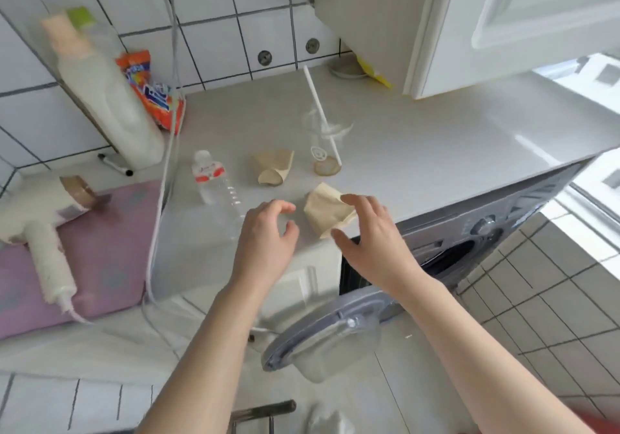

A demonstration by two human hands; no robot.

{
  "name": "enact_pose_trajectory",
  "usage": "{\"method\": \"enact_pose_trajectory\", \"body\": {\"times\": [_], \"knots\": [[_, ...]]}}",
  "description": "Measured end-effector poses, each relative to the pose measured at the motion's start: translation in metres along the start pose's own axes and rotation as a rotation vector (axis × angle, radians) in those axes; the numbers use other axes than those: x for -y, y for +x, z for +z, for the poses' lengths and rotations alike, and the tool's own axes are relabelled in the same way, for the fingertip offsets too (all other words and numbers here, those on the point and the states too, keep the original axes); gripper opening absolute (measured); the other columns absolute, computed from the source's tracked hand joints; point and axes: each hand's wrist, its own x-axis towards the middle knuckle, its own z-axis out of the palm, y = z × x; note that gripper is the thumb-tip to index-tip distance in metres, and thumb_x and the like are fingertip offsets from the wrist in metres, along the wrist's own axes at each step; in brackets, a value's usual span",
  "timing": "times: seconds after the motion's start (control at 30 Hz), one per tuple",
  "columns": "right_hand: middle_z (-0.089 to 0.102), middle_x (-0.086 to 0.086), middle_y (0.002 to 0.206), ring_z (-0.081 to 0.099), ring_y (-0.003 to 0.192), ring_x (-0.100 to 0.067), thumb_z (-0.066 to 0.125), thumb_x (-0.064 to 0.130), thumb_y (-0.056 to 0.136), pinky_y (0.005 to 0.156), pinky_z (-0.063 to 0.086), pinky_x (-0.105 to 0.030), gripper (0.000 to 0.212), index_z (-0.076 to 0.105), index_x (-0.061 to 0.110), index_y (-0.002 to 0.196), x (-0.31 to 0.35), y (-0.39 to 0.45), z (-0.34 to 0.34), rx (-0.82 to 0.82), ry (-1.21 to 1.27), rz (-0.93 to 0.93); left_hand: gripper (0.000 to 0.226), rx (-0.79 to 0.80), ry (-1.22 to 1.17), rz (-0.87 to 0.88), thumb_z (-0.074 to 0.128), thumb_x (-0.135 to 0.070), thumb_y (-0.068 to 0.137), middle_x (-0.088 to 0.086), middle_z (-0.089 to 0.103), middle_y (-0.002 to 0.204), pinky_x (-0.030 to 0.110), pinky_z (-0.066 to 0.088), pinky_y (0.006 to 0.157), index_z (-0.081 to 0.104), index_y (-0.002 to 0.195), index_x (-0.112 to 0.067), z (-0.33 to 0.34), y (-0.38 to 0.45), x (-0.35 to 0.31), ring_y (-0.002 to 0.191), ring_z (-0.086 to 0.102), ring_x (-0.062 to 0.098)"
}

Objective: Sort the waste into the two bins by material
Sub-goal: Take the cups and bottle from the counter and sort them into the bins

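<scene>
Crumpled paper (327, 210) on countertop (419, 138), right hand (372, 232) touching it

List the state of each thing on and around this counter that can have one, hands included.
Plastic bottle: lying down, empty.
Clear cup: upright, straw in it.
Paper cup: on its side, crushed.
Crumpled paper: near the counter edge.
Washer door: open.
Left hand: empty, fingers loosely curled.
Right hand: open, reaching over the paper.

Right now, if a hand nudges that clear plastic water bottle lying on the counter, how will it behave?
The clear plastic water bottle lies on its side and looks empty, so it is probably light and apt to roll. Its thin ribbed wall would likely dent under a firm grip.
</scene>
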Motion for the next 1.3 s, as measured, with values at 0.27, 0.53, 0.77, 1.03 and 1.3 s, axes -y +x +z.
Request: {"method": "enact_pose_trajectory", "body": {"times": [0.27,0.53,0.77,1.03,1.3], "knots": [[0.023,-0.006,0.15,0.019,0.137,-0.037,0.06,0.055,0.079,0.113,0.026,-0.048,0.09,0.012,0.025,0.149,-0.003,0.05,0.049,0.108,-0.247,0.12,0.047,0.094,0.33,0.063,0.058,-0.017,0.082,0.012,0.044,0.138,0.045,0.032,0.104,0.05,0.128,-0.012,0.017,0.12,0.027,0.128,0.035,0.039],[0.049,-0.007,0.13,0.046,0.116,-0.036,0.061,0.028,0.08,0.096,0.044,-0.042,0.066,0.035,0.021,0.141,-0.006,0.064,0.055,-0.038,-0.217,0.133,0.067,0.326,0.381,-0.081,0.056,-0.03,0.087,0.006,0.021,0.154,0.047,0.026,0.109,0.024,0.146,-0.019,0.033,0.153,0.041,0.141,0.01,0.041],[0.054,-0.005,0.121,0.054,0.102,-0.032,0.059,0.019,0.081,0.087,0.047,-0.041,0.051,0.047,0.02,0.131,-0.004,0.058,0.054,-0.073,-0.157,0.141,0.049,0.309,0.43,0.002,0.062,-0.021,0.079,0.008,0.048,0.126,0.041,0.043,0.094,0.047,0.125,-0.013,0.038,0.141,0.053,0.121,0.038,0.037],[0.059,0.005,0.107,0.059,0.088,-0.019,0.058,0.027,0.087,0.074,0.052,-0.038,0.03,0.058,0.022,0.117,-0.001,0.022,0.037,-0.189,-0.001,0.223,0.044,0.244,0.251,0.056,0.06,-0.017,0.079,0.006,0.051,0.119,0.039,0.043,0.087,0.054,0.123,-0.019,0.026,0.102,0.025,0.114,0.042,0.034],[0.061,0.007,0.101,0.057,0.089,-0.01,0.062,0.023,0.086,0.079,0.048,-0.027,0.018,0.062,0.021,0.105,-0.014,-0.07,-0.004,-0.356,0.159,0.363,0.027,0.184,-0.159,0.222,0.062,-0.015,0.08,-0.006,0.061,0.104,0.011,0.03,0.075,0.065,0.107,-0.019,0.039,0.014,-0.038,0.089,0.051,0.008]]}}
